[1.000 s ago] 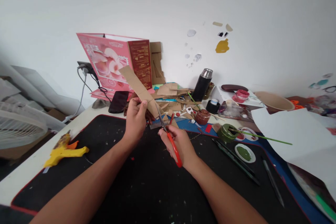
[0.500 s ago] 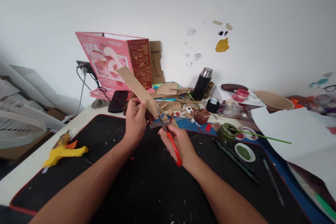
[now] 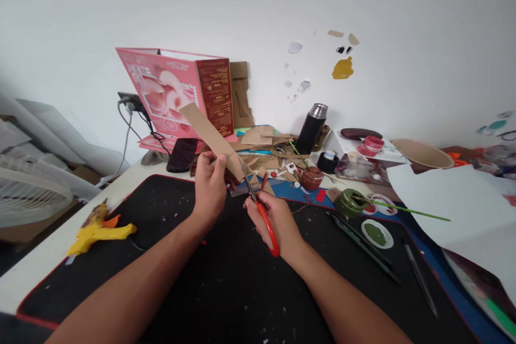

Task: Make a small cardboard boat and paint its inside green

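Note:
My left hand [image 3: 210,185] pinches a long brown cardboard strip [image 3: 209,133] near its lower end; the strip slants up to the left, in front of the pink box. Red-handled scissors [image 3: 267,228] are gripped in my right hand [image 3: 278,220]. Their metal blades point up and left and meet the lower right end of the strip. Whether the cardboard lies between the blades is hard to make out. Both hands are held above the black mat [image 3: 229,290].
Behind my hands lie cardboard scraps [image 3: 258,135], with a black thermos [image 3: 312,130] beyond. A yellow glue gun [image 3: 99,231] rests at left, a phone [image 3: 181,155] near the pink box [image 3: 169,91]. To the right stand a green paint jar [image 3: 350,203] and several pens [image 3: 363,247].
Hardly anything differs. The view has shifted very slightly, while both hands, the strip and the scissors keep nearly the same pose.

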A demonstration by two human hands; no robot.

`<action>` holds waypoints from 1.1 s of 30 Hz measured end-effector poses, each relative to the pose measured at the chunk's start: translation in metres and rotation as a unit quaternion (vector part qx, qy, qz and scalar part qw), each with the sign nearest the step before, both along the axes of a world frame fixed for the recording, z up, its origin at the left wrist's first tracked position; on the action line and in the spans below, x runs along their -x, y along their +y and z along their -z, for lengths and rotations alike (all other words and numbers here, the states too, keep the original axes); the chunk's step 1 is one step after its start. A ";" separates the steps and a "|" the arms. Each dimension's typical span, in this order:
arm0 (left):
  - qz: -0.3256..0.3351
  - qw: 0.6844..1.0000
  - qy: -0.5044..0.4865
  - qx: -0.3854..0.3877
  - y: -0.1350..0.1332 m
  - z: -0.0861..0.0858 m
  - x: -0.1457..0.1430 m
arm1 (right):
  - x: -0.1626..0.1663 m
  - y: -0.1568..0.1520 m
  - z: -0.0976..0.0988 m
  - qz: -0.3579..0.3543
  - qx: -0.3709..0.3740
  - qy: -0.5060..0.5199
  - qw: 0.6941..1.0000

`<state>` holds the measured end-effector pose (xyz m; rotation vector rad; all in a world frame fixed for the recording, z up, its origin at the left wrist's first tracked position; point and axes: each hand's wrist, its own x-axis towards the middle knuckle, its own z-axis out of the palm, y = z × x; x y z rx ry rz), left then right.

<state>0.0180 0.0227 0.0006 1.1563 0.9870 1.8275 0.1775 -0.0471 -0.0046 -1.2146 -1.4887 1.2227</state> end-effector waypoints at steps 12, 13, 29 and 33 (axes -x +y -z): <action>-0.017 1.000 0.026 -0.003 -0.001 -0.005 0.000 | -0.002 0.001 0.003 -0.042 0.055 0.032 0.997; -0.019 0.999 0.030 -0.006 -0.002 -0.006 0.001 | -0.002 0.002 0.003 -0.049 0.056 0.036 0.997; -0.022 0.998 0.058 -0.029 -0.006 -0.016 0.003 | -0.005 0.006 -0.006 -0.100 0.073 0.073 0.990; -0.005 0.997 0.068 -0.040 -0.007 -0.017 0.003 | -0.006 0.004 -0.002 -0.066 0.063 0.026 0.996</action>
